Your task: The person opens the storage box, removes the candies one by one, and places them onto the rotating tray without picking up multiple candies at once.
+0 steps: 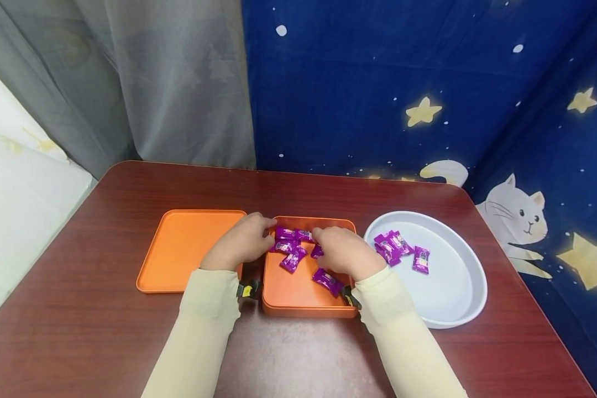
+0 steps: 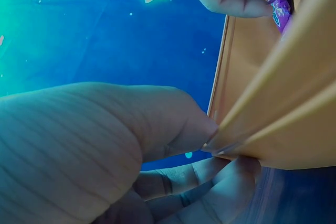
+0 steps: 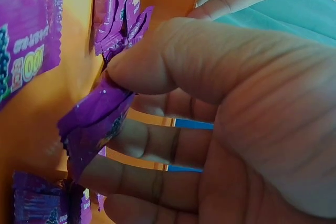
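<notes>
An orange box (image 1: pixel 310 311) stands in the middle of the table with several purple-wrapped candies (image 1: pixel 292 258) inside. My left hand (image 1: pixel 245 239) pinches the box's left rim between thumb and fingers, as the left wrist view shows close up. Over the box's right side, my right hand (image 1: pixel 346 252) reaches down with its fingers inside. In the right wrist view it pinches one purple candy (image 3: pixel 97 121) between thumb and fingertips. A separate candy (image 1: pixel 327 281) lies nearer the box's front right, below that hand.
Left of the box lies a flat orange lid (image 1: pixel 179 251). On the right, a round white tray (image 1: pixel 445 293) holds several more purple candies (image 1: pixel 420 260). The table (image 1: pixel 89 309) ends at a curtain (image 1: pixel 328 83) behind.
</notes>
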Available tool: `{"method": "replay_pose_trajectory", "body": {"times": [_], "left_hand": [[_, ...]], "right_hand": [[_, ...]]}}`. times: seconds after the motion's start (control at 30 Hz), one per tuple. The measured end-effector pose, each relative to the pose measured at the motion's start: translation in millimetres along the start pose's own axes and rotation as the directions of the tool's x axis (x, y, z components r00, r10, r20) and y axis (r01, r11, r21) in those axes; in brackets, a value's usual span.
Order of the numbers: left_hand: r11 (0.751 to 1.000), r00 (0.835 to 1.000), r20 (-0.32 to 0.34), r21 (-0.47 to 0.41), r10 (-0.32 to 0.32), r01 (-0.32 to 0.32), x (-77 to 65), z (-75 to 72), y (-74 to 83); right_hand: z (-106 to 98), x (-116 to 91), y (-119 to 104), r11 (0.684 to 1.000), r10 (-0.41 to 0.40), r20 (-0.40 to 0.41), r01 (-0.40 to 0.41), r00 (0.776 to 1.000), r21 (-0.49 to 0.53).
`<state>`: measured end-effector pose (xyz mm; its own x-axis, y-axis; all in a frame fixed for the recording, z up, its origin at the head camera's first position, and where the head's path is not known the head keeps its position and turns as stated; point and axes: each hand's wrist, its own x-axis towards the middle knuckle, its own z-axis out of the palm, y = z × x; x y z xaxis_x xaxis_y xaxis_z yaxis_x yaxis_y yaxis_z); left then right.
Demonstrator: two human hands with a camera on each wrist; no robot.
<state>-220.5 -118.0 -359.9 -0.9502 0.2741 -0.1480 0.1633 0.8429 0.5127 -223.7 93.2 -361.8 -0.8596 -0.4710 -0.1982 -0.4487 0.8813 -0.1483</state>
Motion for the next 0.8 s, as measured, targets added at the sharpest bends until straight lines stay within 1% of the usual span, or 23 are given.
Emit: {"method": "replay_pose_trajectory", "body": {"times": [0.2,0.37,0.6,0.8], "left_hand": [[1.0,1.0,0.0,0.004,0.001,-0.001,0.3,0.8,0.2],[1.0,1.0,0.002,0.001,-0.01,0.01,0.9,1.3,0.4],[1.0,1.0,0.002,0.002,-0.004,0.004,1.6,1.3,0.2],[1.0,1.0,0.002,-0.002,-0.013,0.013,1.2,0.9,0.7]], "right_hand": [[-0.4,-0.7,0.0,1.0,-0.016,-0.011,0.016,1.0,0.004],[-0.3,-1.0,-0.5,0.999,-0.03,0.0,0.03,1.0,0.018],[-1.8,-2.5,-0.6,0.999,-0.021,-0.005,0.021,1.0,0.044],[-4.3,-3.9,-2.1,0.999,-0.018,-0.004,0.018,1.0,0.049]]}}
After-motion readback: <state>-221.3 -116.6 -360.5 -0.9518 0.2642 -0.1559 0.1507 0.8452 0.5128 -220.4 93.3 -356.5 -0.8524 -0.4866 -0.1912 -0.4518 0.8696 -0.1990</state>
